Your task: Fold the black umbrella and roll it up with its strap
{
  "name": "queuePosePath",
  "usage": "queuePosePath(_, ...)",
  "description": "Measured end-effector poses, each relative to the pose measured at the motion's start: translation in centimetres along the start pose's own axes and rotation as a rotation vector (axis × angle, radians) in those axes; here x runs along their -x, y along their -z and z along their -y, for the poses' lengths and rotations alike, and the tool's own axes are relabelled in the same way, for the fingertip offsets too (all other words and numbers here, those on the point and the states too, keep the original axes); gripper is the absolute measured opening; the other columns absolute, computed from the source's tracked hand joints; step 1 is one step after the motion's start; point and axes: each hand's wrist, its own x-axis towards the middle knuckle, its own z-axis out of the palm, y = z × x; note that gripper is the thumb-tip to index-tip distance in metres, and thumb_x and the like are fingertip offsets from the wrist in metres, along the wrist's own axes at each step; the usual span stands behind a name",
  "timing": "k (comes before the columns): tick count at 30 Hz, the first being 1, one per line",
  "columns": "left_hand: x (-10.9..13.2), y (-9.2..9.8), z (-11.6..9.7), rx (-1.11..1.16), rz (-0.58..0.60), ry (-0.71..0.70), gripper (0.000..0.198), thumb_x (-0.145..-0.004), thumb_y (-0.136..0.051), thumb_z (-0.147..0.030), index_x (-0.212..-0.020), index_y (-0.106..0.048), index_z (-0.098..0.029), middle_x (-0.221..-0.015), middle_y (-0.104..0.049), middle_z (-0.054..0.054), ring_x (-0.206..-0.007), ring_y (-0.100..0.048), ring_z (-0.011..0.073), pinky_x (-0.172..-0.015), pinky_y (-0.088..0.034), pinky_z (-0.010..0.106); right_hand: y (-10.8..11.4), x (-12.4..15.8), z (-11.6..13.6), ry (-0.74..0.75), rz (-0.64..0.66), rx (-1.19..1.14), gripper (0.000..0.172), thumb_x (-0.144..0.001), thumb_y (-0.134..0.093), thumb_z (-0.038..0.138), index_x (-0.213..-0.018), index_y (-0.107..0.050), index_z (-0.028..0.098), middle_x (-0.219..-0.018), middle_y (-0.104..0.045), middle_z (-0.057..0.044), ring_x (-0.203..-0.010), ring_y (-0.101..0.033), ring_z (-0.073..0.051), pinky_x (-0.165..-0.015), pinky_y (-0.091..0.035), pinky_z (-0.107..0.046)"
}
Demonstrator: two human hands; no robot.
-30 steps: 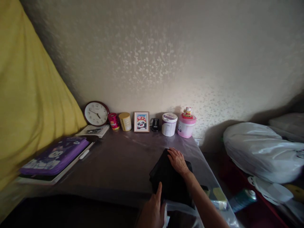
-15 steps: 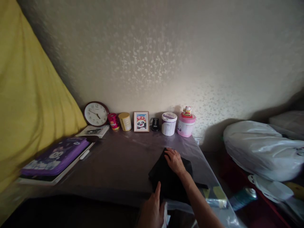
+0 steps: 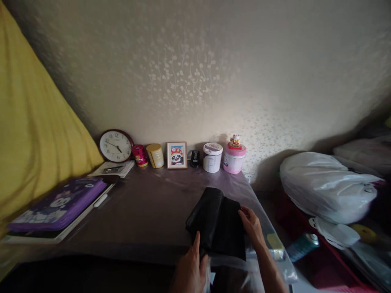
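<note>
A black folded cloth (image 3: 214, 224) lies near the front right of the table, with a smooth raised fold on its left half and a flatter panel on its right. My right hand (image 3: 252, 226) pinches the right edge of this cloth between thumb and fingers. At its near edge, my left hand (image 3: 192, 262) has the index finger along the cloth and the thumb below, with the cloth between them. The other left fingers are mostly hidden.
Along the wall stand a clock (image 3: 116, 146), a pink tin (image 3: 139, 156), a yellow-lidded can (image 3: 155, 156), a panda picture frame (image 3: 176, 155) and two round tubs (image 3: 213, 158). A purple case (image 3: 59, 205) lies left. Beyond the table's right edge are a white bag (image 3: 324, 187) and a spray can (image 3: 304, 246).
My right hand has moved from the top of the black cloth to its right edge and grips it there. The cloth's right panel now lies flatter; the view has shifted slightly.
</note>
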Motion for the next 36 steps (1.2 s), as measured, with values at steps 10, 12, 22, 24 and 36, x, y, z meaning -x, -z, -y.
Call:
queuePosePath(10,-0.2,-0.2,0.2,-0.018,-0.006,0.001,0.058,-0.087,-0.034,-0.022,-0.141,-0.02,-0.007,-0.14,-0.041,0.011,-0.123,-0.046,0.0135,-0.1,-0.033,0.018,0.4,0.9,0.7,0.001,-0.011,0.013,0.05,-0.066,-0.055,0.056,-0.091,-0.066,0.015,-0.071,-0.068,-0.006,-0.068,-0.063,-0.023,-0.06,-0.047,-0.032)
queuePosePath(12,-0.3,-0.1,0.2,-0.025,-0.008,-0.005,0.058,-0.088,-0.034,-0.022,-0.141,-0.02,-0.007,-0.141,-0.04,0.011,-0.124,-0.045,0.0129,-0.101,-0.032,0.017,0.5,1.0,1.2,0.01,-0.031,0.059,0.048,-0.065,-0.054,0.056,-0.088,-0.067,0.017,-0.069,-0.068,-0.005,-0.067,-0.063,-0.023,-0.06,-0.046,-0.032)
queuePosePath(22,-0.1,-0.1,0.2,0.011,-0.014,-0.001,0.058,-0.087,-0.035,-0.022,-0.141,-0.02,-0.008,-0.14,-0.042,0.011,-0.122,-0.046,0.0131,-0.1,-0.033,0.018,-0.5,2.6,3.4,-0.03,0.205,-0.172,0.042,-0.067,-0.061,0.049,-0.094,-0.062,0.017,-0.081,-0.069,-0.004,-0.078,-0.064,-0.024,-0.063,-0.05,-0.031)
queuePosePath(24,-0.1,0.0,0.3,0.011,-0.013,-0.009,0.058,-0.087,-0.035,-0.022,-0.141,-0.02,-0.007,-0.14,-0.042,0.012,-0.122,-0.047,0.0139,-0.1,-0.034,0.019,-0.9,2.9,3.9,-0.066,0.227,-0.244,0.044,-0.067,-0.063,0.046,-0.1,-0.059,0.017,-0.086,-0.069,-0.004,-0.08,-0.064,-0.025,-0.067,-0.052,-0.032)
queuePosePath(36,-0.1,0.2,0.0,0.011,0.016,0.0,0.06,-0.087,-0.033,-0.022,-0.143,-0.015,-0.008,-0.143,-0.037,0.01,-0.125,-0.044,0.0135,-0.1,-0.033,0.019,-4.5,1.9,7.5,-0.117,0.309,-0.489,0.058,-0.059,-0.069,0.034,-0.113,-0.055,0.019,-0.095,-0.069,-0.004,-0.084,-0.065,-0.024,-0.069,-0.053,-0.032)
